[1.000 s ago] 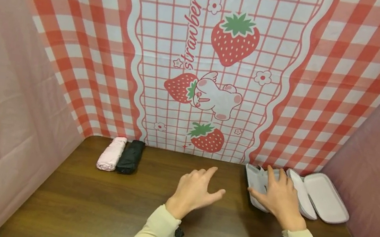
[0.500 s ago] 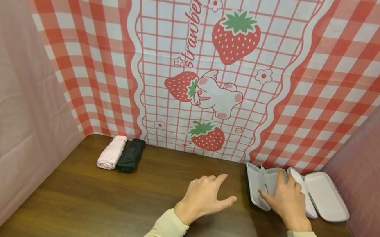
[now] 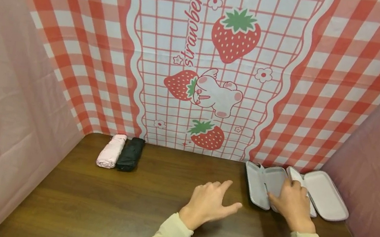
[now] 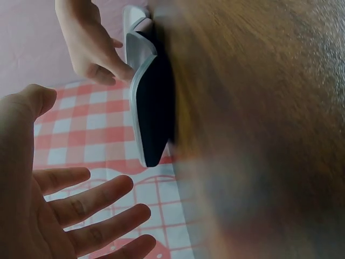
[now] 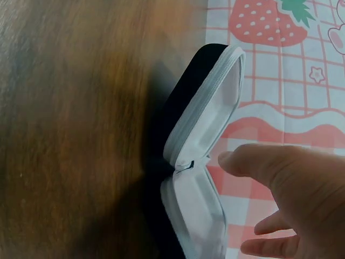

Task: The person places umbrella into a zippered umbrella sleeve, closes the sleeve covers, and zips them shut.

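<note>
Two hard zip cases stand unfolded at the back right of the table. The nearer one (image 3: 256,187) has a grey lining and, in the right wrist view, a black shell (image 5: 188,102) with a white zipper. Beside it is a second case (image 3: 327,196) with a pale lining. My right hand (image 3: 292,203) hovers over where the two cases meet, hiding part of both. In the right wrist view its thumb (image 5: 240,159) points toward the black case's hinge, and nothing shows in its grasp. My left hand (image 3: 208,204) is held over the middle table, fingers spread, holding nothing.
A rolled pink cloth bundle (image 3: 112,151) and a black one (image 3: 130,154) lie side by side at the back left of the brown wooden table (image 3: 94,207). A strawberry-print cloth (image 3: 218,56) hangs behind, with plain pinkish cloth (image 3: 9,106) at the sides.
Both hands have drifted to the right and slightly back toward the body. The right hand has uncovered more of the nearer case. Cases and bundles have stayed in place.
</note>
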{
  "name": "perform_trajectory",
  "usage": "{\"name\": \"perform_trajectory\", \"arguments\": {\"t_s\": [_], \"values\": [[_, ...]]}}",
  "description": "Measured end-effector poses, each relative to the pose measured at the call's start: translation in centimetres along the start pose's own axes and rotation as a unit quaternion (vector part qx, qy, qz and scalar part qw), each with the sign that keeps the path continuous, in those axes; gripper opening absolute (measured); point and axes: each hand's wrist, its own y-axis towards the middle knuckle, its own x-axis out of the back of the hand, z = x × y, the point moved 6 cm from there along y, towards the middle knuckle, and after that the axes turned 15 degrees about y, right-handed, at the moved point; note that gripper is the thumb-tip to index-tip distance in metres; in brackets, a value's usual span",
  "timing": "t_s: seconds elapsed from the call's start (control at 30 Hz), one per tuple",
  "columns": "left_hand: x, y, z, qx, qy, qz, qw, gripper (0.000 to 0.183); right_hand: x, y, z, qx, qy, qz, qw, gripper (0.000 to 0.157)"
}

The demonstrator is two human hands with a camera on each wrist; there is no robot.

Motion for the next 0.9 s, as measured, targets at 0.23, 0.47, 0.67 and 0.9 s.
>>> {"name": "perform_trajectory", "arguments": {"t_s": [0.23,0.47,0.67,0.9], "values": [[-0.4,-0.4,-0.2,0.004,-0.005,0.029,0.9996,0.068,0.2,-0.3,-0.5,-0.005,0.01,-0.003,1.0,0.031],[-0.8,-0.5,-0.5,-0.002,-0.006,0.035,0.9994,0.067,0.5,-0.7,-0.8,-0.007,0.004,-0.018,1.0,0.012],[-1.0,-0.6,-0.8,-0.005,-0.014,0.036,0.9993,0.067,0.6,-0.9,-1.1,-0.028,0.0,-0.005,1.0,0.017],[-1.4,-0.6,-0.9,-0.002,-0.025,0.037,0.999,0.063,0.2,-0.8,-1.2,-0.049,0.019,0.033,0.998,0.015]]}}
